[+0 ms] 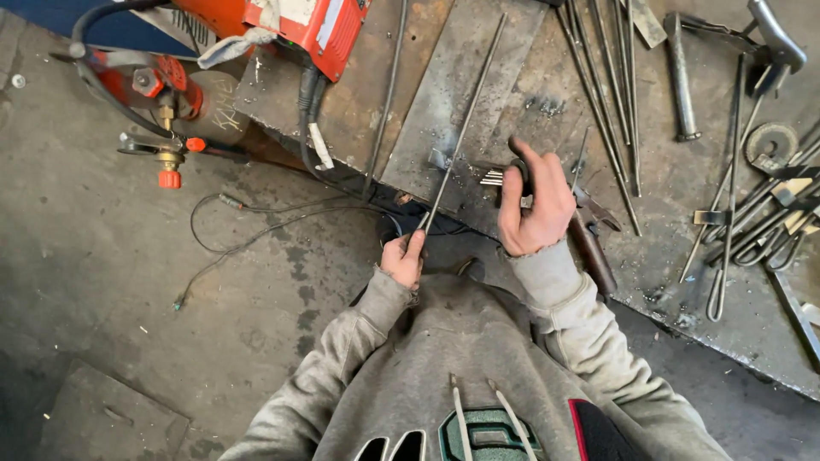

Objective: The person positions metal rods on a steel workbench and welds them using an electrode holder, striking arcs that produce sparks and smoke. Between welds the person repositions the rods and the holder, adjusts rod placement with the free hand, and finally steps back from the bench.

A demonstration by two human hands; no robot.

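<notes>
A long thin steel rod (465, 119) lies slanted across the metal bench (683, 222), its near end hanging off the front edge. The left hand (403, 260) has its fingers curled and pinching that near end. It looks stiff and fairly light for its length, smooth and likely to twist in a loose hold, so the end grip suits steering while the bench bears the weight; lifting it would probably go better nearer the middle.

The right hand (536, 205) is closed around the dark handle of a clamp-like tool (512, 175) that sits on the bench just beside the rod; its fingers are wrapped, thumb out along the top.

Further right lies one bundle of similar rods (602, 94), about five, one short thick bar (681, 77), and a heap of bent hooks (752, 222) too tangled to count. One red welding machine (303, 26) stands at the back left, with one gas bottle (162, 94) on the floor.
</notes>
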